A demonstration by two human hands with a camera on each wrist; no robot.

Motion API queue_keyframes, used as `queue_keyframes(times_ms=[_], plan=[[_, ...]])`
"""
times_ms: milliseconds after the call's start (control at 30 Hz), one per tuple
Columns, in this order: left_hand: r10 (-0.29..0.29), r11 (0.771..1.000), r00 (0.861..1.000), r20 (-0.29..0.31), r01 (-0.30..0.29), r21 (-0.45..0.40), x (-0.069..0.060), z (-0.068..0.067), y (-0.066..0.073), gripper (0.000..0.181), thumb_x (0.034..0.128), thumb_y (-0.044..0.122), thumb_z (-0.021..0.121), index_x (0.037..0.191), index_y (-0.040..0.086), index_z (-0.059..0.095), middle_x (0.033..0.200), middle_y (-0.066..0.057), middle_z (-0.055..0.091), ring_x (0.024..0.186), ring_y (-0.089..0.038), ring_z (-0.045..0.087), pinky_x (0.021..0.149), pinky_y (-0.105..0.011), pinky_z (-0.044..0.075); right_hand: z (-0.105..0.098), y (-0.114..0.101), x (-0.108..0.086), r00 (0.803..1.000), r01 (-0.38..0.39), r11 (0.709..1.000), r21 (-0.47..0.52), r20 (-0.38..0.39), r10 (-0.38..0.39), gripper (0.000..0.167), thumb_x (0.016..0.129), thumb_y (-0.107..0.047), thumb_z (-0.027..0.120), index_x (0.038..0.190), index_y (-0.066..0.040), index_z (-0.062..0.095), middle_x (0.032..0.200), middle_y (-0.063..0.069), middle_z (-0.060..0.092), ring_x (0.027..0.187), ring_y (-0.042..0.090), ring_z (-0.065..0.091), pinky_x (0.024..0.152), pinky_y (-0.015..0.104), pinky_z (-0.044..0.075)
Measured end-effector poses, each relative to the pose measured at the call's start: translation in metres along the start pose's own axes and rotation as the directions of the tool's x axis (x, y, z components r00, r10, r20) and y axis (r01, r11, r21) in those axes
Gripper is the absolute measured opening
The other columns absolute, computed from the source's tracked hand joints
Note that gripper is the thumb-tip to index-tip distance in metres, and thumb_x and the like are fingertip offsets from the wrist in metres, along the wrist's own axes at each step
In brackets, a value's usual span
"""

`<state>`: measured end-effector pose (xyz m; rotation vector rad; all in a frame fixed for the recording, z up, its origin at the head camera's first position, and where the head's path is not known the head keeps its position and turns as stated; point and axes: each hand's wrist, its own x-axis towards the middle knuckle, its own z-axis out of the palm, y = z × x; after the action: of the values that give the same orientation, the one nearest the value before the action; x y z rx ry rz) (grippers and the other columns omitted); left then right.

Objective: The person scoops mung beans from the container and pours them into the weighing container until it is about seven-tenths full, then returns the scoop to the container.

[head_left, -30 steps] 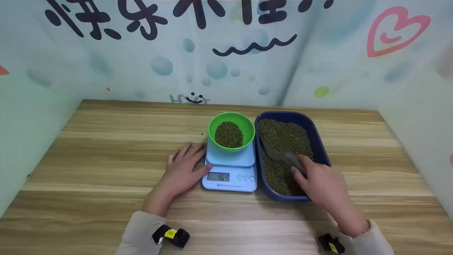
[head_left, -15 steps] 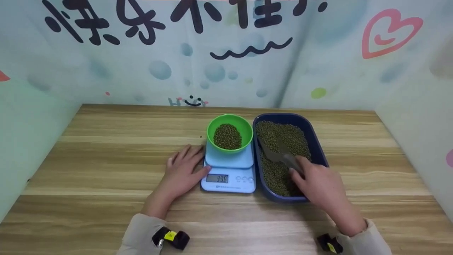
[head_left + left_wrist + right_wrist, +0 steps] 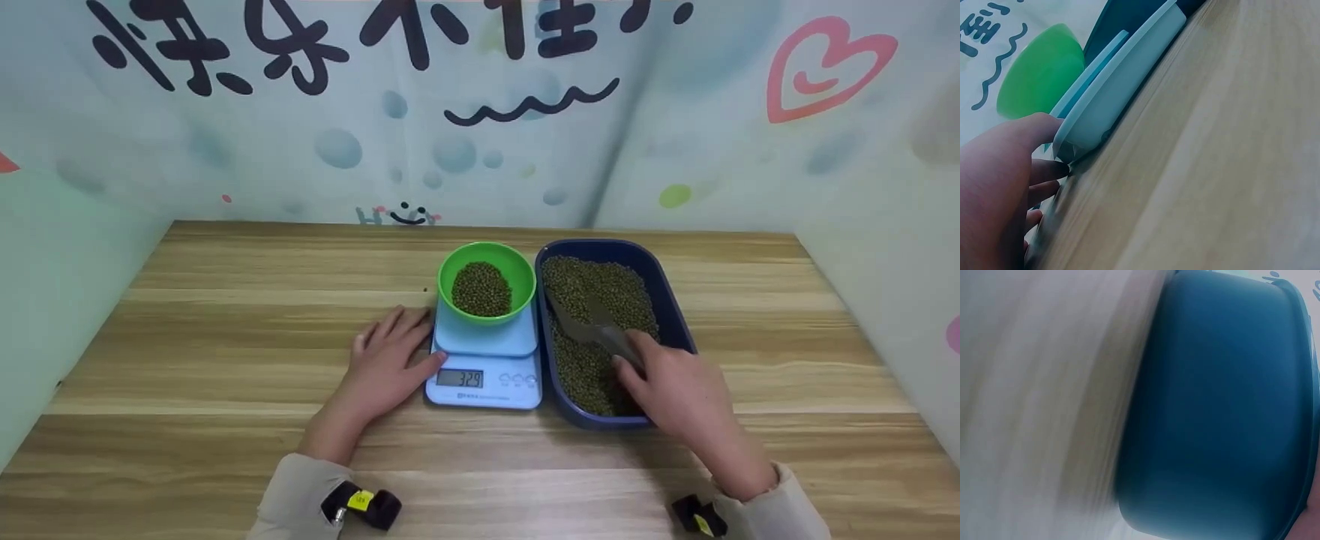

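Observation:
In the head view, my right hand (image 3: pixel 679 386) grips the handle of a grey scoop (image 3: pixel 585 328), its blade resting among mung beans (image 3: pixel 600 281) in a deep blue rectangular tub (image 3: pixel 679 322). Left of the tub is a light-blue kitchen scale (image 3: pixel 487 337); its display appears to read 329, any decimal point unclear. A green bowl (image 3: pixel 525 259) stands on the scale's platform with a small heap of mung beans inside. My left hand (image 3: pixel 382 367) lies on the table with fingers spread, thumb at the scale's edge. From the left wrist, that thumb touches the scale (image 3: pixel 1120 90).
The wooden table (image 3: pixel 225 360) ends at a printed backdrop (image 3: pixel 285 142) behind, with pale walls at both sides. Scale and tub stand close side by side. The right wrist view is mostly filled by the tub's outer wall (image 3: pixel 1219 405).
The number on the scale's display has dropped, from about 464 through 336 to 329. Both hands and the scoop hold their places; the head view shifted slightly.

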<state>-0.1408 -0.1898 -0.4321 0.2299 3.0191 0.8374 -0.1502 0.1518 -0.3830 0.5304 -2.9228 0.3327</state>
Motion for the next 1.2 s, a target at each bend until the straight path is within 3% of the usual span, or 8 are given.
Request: queue_keyframes(times_ms=[267,633,1200], plan=[[0.007,1.0,1.0,-0.018,-0.007,0.009,0.0008,-0.0023,0.0008,0.061,0.0863,0.06,0.036,0.136,0.024,0.038,0.145,0.004,0.025,0.134,-0.023,0.007,0.102,-0.047,0.002,-0.0025,-0.0004,0.0017,0.999,0.013,1.0,0.007,-0.031,-0.013,0.023,0.089,-0.03,0.051,0.097,-0.009,0.056,0.056,-0.002,0.046,0.044,0.014,0.039,0.038,0.029,0.029],[-0.001,1.0,1.0,-0.016,0.001,0.005,0.0009,-0.0035,0.0012,0.062,0.0862,0.06,0.037,0.136,0.023,0.038,0.145,0.005,0.024,0.134,-0.021,0.007,0.101,-0.047,0.003,-0.0031,0.0013,0.0022,0.997,0.043,0.999,0.031,-0.063,-0.041,0.029,0.088,-0.027,0.053,0.108,-0.006,0.057,0.06,-0.001,0.05,0.044,0.013,0.041,0.038,0.029,0.031],[0.018,1.0,1.0,-0.01,-0.019,-0.008,-0.0002,-0.0012,-0.0014,0.059,0.0877,0.056,0.038,0.135,0.021,0.04,0.145,0.004,0.025,0.135,-0.023,0.007,0.102,-0.047,0.003,-0.0018,0.0047,0.0005,0.996,0.021,0.996,0.081,-0.085,-0.015,0.027,0.089,-0.026,0.052,0.107,-0.006,0.057,0.064,0.004,0.054,0.05,0.017,0.046,0.042,0.033,0.036]])
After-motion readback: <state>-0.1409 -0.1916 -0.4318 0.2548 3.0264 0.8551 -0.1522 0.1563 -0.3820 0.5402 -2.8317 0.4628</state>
